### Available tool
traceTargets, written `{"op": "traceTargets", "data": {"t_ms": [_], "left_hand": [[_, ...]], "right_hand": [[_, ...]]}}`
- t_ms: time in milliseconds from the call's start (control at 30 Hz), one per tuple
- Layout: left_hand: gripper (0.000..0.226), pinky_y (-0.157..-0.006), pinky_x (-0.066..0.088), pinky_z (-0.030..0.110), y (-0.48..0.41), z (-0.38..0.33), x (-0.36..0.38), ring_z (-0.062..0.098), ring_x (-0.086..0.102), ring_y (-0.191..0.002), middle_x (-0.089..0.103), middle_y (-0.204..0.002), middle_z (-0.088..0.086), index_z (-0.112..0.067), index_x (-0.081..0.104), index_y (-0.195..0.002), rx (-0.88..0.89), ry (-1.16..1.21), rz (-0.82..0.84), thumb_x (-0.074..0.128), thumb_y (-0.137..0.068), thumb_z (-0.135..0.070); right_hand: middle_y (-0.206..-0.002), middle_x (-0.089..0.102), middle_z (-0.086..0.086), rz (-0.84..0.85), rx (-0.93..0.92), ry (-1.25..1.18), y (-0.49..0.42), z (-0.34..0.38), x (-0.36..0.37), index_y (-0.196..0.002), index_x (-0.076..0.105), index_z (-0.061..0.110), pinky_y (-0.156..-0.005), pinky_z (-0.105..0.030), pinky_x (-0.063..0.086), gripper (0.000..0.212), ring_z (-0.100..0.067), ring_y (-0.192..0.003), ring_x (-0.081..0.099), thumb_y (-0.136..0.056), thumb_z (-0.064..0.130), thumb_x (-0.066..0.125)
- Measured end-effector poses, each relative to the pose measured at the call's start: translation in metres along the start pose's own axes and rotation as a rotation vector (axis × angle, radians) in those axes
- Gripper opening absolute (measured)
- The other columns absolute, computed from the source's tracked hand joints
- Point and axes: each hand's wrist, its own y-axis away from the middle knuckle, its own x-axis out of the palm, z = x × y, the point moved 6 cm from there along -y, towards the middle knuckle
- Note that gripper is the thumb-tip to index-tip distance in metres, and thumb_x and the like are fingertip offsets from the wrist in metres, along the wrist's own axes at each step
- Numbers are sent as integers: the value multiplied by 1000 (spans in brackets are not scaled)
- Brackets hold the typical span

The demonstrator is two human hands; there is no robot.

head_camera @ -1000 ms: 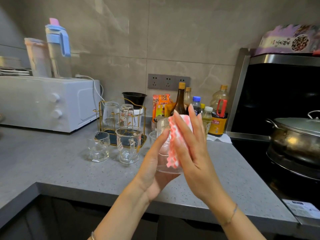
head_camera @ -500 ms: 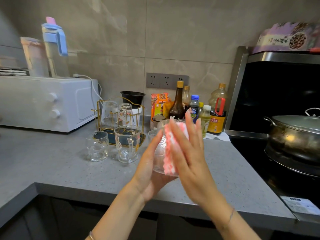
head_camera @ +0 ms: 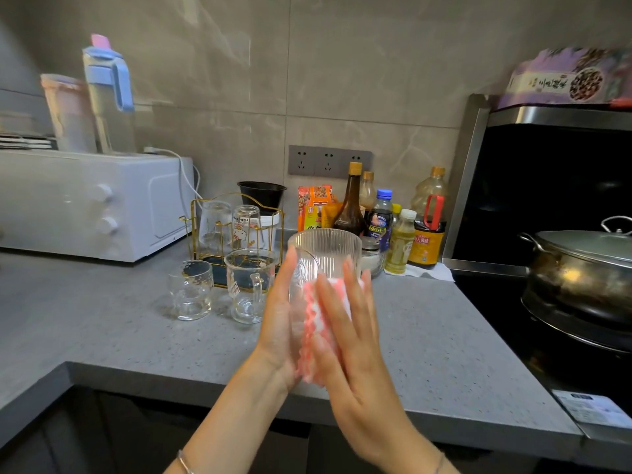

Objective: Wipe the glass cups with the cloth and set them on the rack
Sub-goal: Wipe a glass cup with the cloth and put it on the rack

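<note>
My left hand [head_camera: 278, 323] grips a ribbed glass cup [head_camera: 325, 254] upright above the grey counter. My right hand [head_camera: 352, 340] presses a pink-and-white cloth [head_camera: 316, 323] against the cup's right side with straight fingers. The cup's rim shows above both hands. Behind, a gold wire rack [head_camera: 191, 217] holds two clear cups upside down, one plain [head_camera: 214, 224] and one printed [head_camera: 246, 227]. In front of the rack a small glass cup [head_camera: 190, 290] and a glass mug with a handle [head_camera: 249, 285] stand on the counter.
A white oven [head_camera: 85, 203] sits at the back left with jugs on top. Bottles [head_camera: 352, 203] and packets line the wall behind the cup. A lidded steel pot [head_camera: 581, 268] stands on the stove at right. The counter's front edge [head_camera: 171, 374] runs below my wrists.
My right hand has slid the cloth down the cup's side, from near the rim to the lower half. The rim now shows uncovered.
</note>
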Motion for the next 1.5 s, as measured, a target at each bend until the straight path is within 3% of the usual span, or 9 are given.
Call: {"op": "traceTargets", "data": {"t_ms": [133,267,600,733,867,1033,1233,1333,1500], "left_hand": [[78,-101,46,44,-1,0,0,28,65,-109,67,-120,14,-10,63,-127,1,-61,-6,54,-79,-71],[66,-101,45,43,0,4,-3,29,65,-111,69,-119,13,-15,72,-115,15,-123,-3,50,-84,-68],[56,-104,43,51,5,12,9,27,65,-113,69,-121,10,-26,71,-116,32,-155,41,44,-85,-64],[65,-94,49,42,2,10,8,24,67,-111,70,-119,8,-21,72,-115,42,-121,3,41,-83,-69],[79,-73,57,32,-3,4,3,23,73,-84,75,-97,10,-12,77,-100,27,-92,-19,39,-79,-79],[93,-98,50,44,-4,4,1,31,68,-105,69,-116,17,-12,65,-125,1,-139,-64,46,-71,-85],[70,-89,52,38,0,8,8,23,67,-110,68,-123,10,-19,64,-126,10,-174,-15,37,-87,-71],[62,-102,45,46,2,16,8,25,64,-116,67,-125,8,-27,64,-126,-15,-162,-8,32,-92,-68],[65,-103,44,47,2,14,10,26,64,-114,68,-123,8,-28,65,-125,-4,-162,31,34,-88,-71]], "right_hand": [[-158,-9,22,-15,-4,35,3,2,-1,-146,10,52,-113,-30,1,48,-11,-146,-17,-99,47,23],[-158,-7,22,-71,-8,51,-10,0,-14,-147,14,48,-117,-21,-8,48,-13,-146,-18,-100,44,24],[-157,-2,25,-114,112,-80,-45,-21,-41,-148,19,39,-120,-42,7,54,-1,-145,-7,-96,47,29],[-157,-6,25,-72,53,-54,-26,-13,-29,-148,18,42,-117,-37,4,51,-5,-146,-12,-98,42,27],[-157,-9,25,26,-8,8,2,-2,-11,-146,13,50,-112,-25,3,50,-7,-146,-15,-99,43,28],[-158,-8,22,10,-12,79,8,-3,-11,-146,13,50,-111,-26,4,48,-11,-147,-14,-99,48,24],[-157,-4,25,-63,-4,62,-23,-2,-31,-144,25,47,-113,-25,-3,47,-9,-145,-17,-98,48,28],[-155,-2,30,-82,77,-23,-42,-12,-46,-142,30,49,-111,-23,0,47,1,-144,-15,-95,49,31],[-155,-3,30,-28,97,-50,-45,-16,-45,-146,25,44,-119,-39,5,47,1,-144,-11,-99,40,32]]}}
